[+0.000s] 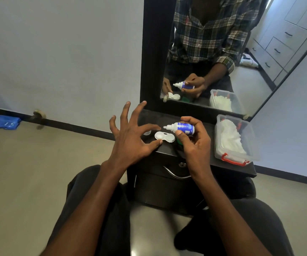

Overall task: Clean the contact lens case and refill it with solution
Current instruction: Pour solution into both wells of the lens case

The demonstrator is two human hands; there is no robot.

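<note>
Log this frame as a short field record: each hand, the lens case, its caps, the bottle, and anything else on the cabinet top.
left hand: open, fingers spread, thumb tip at the case's left edge
right hand: holds the bottle tilted, nozzle pointing left
bottle: white nozzle, blue label, above the case
case: white, both wells uncapped, on the cabinet top
white cap: left of the case, partly hidden by a finger
green cap: under the right hand, mostly hidden
box: clear, red latch, white contents, at right

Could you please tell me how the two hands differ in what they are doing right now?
The right hand grips the solution bottle, held sideways, while the left hand holds nothing. The left hand's fingers are spread wide; the right hand's curl round the bottle. Both hover beside the open lens case.
</note>
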